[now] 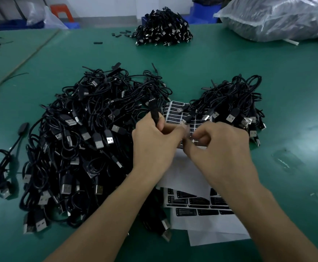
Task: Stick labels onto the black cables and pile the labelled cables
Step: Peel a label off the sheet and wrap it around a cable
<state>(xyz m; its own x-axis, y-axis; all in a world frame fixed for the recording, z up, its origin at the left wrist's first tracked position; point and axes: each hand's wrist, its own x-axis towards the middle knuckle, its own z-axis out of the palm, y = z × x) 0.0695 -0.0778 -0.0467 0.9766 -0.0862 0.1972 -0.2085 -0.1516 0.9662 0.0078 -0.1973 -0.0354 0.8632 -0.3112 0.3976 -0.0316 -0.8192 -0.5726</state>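
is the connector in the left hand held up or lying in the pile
Held up: the left hand grips the black connector, whose tip juts out above the hand.

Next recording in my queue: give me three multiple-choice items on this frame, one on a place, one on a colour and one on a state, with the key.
1. Where does the label sheet lie relative to the large left pile and the smaller right pile of cables?
A. Left of both. B. Between them. C. Beyond both, at the far edge.

2. What colour is the table top?
A. White. B. Red. C. Green.

3. What is the left hand doing?
A. Gripping a black cable end. B. Lying flat on the table. C. Hanging idle, holding nothing.

Key:
1 B, the sheet's black labels show in the gap between the two piles.
2 C, the bare surface is green all over.
3 A, its fingers curl round the connector, which sticks up above the grip.
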